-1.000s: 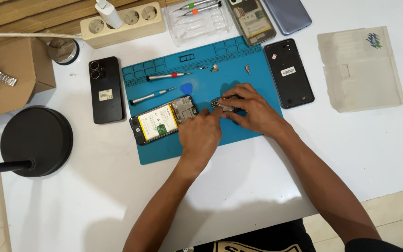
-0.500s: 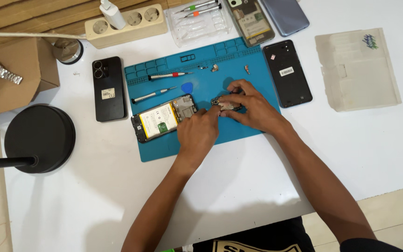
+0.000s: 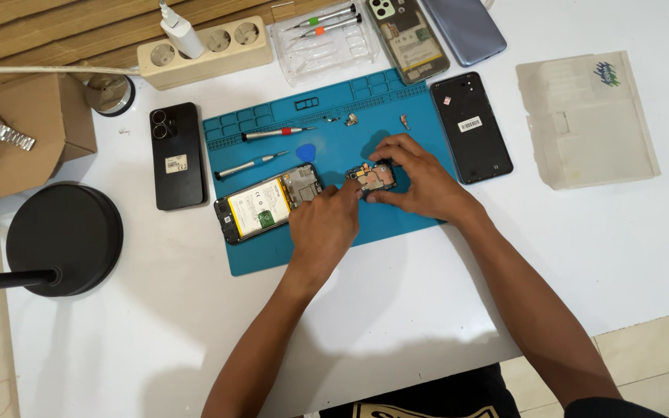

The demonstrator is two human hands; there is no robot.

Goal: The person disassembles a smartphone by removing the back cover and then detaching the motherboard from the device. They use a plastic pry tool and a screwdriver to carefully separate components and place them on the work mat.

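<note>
Both hands work a small circuit board on the blue mat.

The right hand pinches the board by its edges, at 3 o'clock of the opened phone. The left hand, fingers curled, presses a fingertip at the board's left end. Best done with light edge grip, wrists resting on the mat, board kept flat. Both forearms angle in from 6 o'clock.

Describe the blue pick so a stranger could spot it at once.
Find the teal mat in the middle of the white table. The blue pick lies on it, just above the opened phone and below the red-banded screwdriver. It alone is small, flat and rounded.
</note>
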